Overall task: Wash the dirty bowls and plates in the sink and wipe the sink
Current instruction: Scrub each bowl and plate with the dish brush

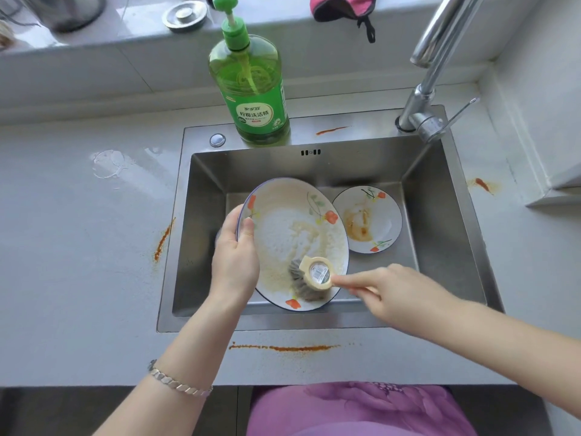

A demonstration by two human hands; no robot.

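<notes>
Stainless steel sink (440, 215), centre frame: holds two round flowered ceramic plates.
Large plate (283, 221): tilted, foamy, sauce-smeared. Left hand (234, 259) grips its left rim, thumb on the face, fingers curled behind.
Small plate (377, 215): lying flat at right, orange-stained.
Dish brush (309, 278): grey bristles on the large plate's lower part. Right hand (399, 294) fingers closed round its handle.

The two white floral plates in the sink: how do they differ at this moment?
The large white floral plate is tilted, its rim in the grip of the left hand; the small white floral plate lies flat, untouched, on the steel sink floor. The large one is sudsy under the grey-bristled brush held by the right hand; the small one carries unscrubbed orange smears. Both have orange flowers and dark rims.
</notes>
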